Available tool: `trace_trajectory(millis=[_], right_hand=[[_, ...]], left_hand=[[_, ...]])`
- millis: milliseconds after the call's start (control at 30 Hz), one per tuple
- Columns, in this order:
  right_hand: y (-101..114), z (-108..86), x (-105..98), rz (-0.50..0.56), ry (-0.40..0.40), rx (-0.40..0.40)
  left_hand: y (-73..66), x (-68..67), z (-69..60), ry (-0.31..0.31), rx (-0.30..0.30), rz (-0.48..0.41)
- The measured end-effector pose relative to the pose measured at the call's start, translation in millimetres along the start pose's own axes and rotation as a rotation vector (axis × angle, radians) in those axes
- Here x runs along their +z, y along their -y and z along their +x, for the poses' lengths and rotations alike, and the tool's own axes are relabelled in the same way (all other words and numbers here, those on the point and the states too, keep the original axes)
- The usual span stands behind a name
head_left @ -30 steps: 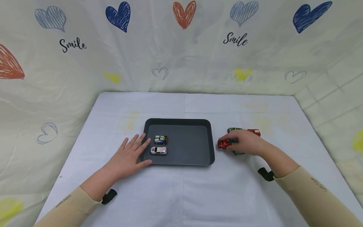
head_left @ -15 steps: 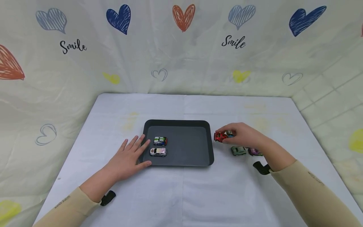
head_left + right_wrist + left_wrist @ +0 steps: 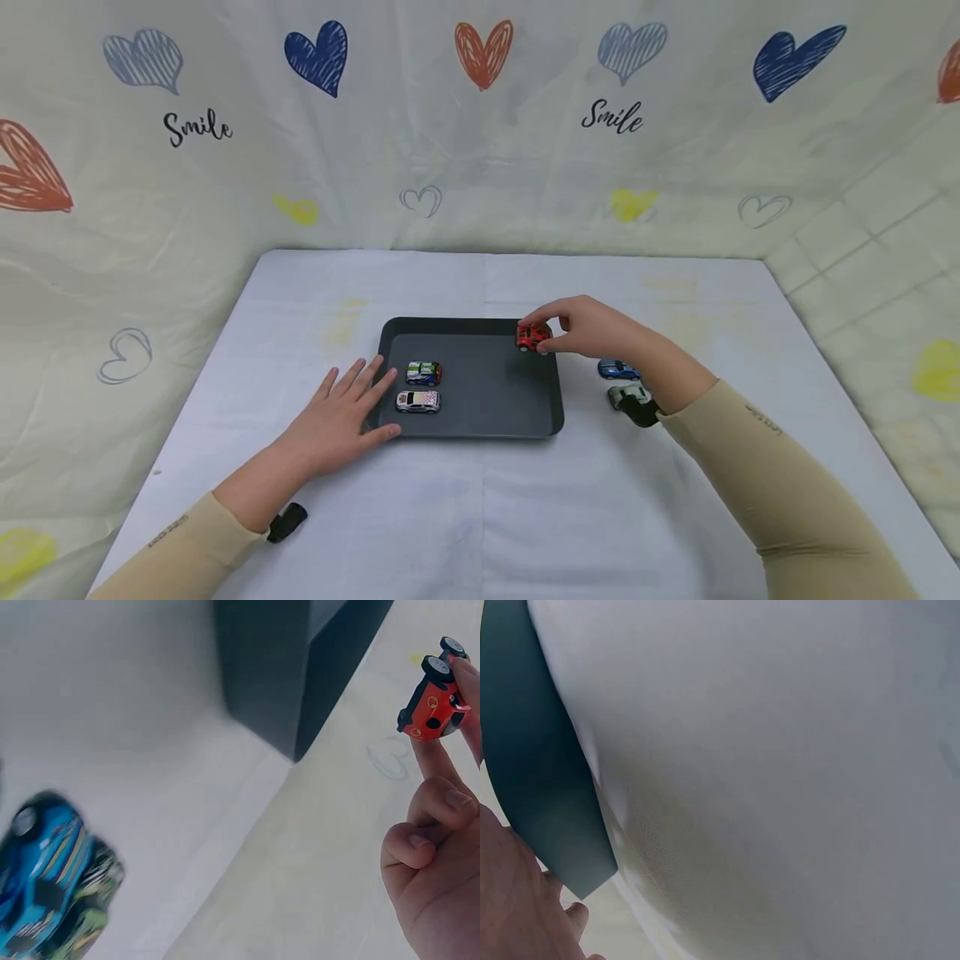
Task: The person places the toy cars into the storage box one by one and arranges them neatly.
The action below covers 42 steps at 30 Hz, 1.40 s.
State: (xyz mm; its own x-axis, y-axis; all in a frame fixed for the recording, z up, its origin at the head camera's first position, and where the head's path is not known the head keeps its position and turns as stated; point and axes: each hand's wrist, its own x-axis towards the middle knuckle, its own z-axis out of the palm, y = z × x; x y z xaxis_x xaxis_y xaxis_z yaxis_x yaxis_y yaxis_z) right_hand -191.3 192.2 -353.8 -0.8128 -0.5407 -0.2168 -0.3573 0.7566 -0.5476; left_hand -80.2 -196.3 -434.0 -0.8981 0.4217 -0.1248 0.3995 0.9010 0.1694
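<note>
My right hand (image 3: pixel 588 327) pinches a red toy car (image 3: pixel 533 337) between thumb and forefinger, holding it over the far right corner of the dark grey tray (image 3: pixel 495 426). The right wrist view shows the same red toy car (image 3: pixel 436 701) from its side, with the other fingers of the right hand (image 3: pixel 442 855) curled below. My left hand (image 3: pixel 341 421) lies with spread, straight fingers on the tray's left rim. Inside the tray, on the left, a green-and-white toy car (image 3: pixel 424 372) stands behind a white toy car (image 3: pixel 418 402).
Right of the tray, a blue toy car (image 3: pixel 617 369) and a pale green toy car (image 3: pixel 624 394) stand on the white cloth, partly covered by the right arm. A camouflage-patterned toy car (image 3: pixel 94 892) shows beside the blue one in the right wrist view.
My right hand has lifted the red toy car from the group on the right and carried it leftward over the tray. The left hand stays in place.
</note>
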Motion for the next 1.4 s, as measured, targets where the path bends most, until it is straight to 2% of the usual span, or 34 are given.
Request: trace_trajectory(millis=[200,500,767,1167,1400], right_hand=[[17.2,28.9,4.6,0.047,0.038,-0.045],[41.1,59.3,12.3,0.032,0.050,-0.086],[64.2,86.9,38.9,-0.124,0.071,-0.180],[83.7,117.2,71.4,-0.331,0.121,-0.192],[90.0,124.6,83.0,-0.414,0.129,-0.186]], left_hand=[[1.6,2.6,0.5,0.000,-0.003,-0.016],[3.5,2.1,0.3,0.013,-0.017,-0.007],[4.3,3.8,1.2,0.014,-0.021,-0.012],[4.3,7.2,2.7,0.007,-0.004,0.009],[5.3,7.0,1.6,-0.025,0.014,-0.007]])
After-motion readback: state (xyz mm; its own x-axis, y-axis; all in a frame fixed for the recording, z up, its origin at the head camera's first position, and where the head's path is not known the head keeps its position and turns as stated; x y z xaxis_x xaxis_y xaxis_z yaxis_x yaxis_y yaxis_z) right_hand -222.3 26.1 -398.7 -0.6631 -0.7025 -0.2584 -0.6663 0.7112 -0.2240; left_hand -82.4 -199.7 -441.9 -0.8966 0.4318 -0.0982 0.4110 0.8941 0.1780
